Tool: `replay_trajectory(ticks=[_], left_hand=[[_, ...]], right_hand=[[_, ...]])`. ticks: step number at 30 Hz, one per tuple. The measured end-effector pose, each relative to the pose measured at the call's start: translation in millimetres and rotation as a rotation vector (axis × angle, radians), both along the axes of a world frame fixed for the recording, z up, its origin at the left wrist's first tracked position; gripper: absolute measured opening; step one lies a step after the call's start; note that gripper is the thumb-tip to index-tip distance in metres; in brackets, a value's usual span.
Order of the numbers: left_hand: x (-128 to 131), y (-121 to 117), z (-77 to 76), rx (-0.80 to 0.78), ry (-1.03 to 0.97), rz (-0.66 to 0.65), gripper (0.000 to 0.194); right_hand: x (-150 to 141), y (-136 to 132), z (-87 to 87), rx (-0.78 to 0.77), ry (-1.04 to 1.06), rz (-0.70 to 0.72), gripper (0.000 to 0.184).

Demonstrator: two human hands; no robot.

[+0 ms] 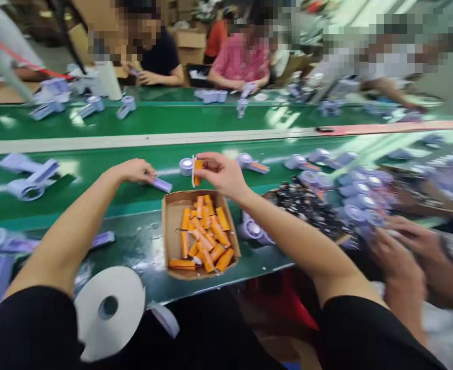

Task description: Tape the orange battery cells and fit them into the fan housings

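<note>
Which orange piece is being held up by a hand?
The orange piece pinched in the right hand, with a white strip beside it. The loose orange pieces lie heaped in the cardboard box instead.

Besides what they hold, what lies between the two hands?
In the head view, a round lilac piece lies on the green belt between left hand and right hand.

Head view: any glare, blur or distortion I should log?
Head view: white glare patches on the green belt; head view: purple pieces toward the right edge look smeared and stretched; head view: orange pieces near the centre look clearer.
</note>
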State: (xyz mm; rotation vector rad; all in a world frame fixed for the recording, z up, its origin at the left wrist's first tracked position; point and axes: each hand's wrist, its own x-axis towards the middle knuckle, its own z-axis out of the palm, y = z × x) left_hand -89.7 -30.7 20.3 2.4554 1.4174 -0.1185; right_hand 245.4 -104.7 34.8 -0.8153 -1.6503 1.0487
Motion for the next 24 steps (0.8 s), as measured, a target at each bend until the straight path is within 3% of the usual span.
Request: replay_trajectory(ticks=[3, 7, 13, 16, 24], left_hand=[[0.1, 10.9, -7.1, -0.043, 0.013, 0.099, 0.04], [11.9, 7.7, -15.4, 0.036, 0.006, 0.19, 0.035], [30.3, 6.9, -26.6, 0.068, -0.048, 0.24, 0.024], [37.3, 11.8, -29.7, 0.07, -0.089, 0.263, 0.027], [48.0, 22.6, -36.7, 0.077, -0.146, 0.29, 0.028]], right_hand=[[-54.2, 45.7, -21.0, -0.018, -0.149, 0.085, 0.043], [-91.1, 59.0, -36.3, 0.053, -0.457, 0.068, 0.033], [-102.2, 44.2, -28.4, 0.223, -1.138, -0.001, 0.036], [-103.8, 40.1, -23.7, 0.285, -1.368, 0.045, 0.043], [-113.7, 47.5, -22.8, 0.246, -1.506, 0.216, 0.046]])
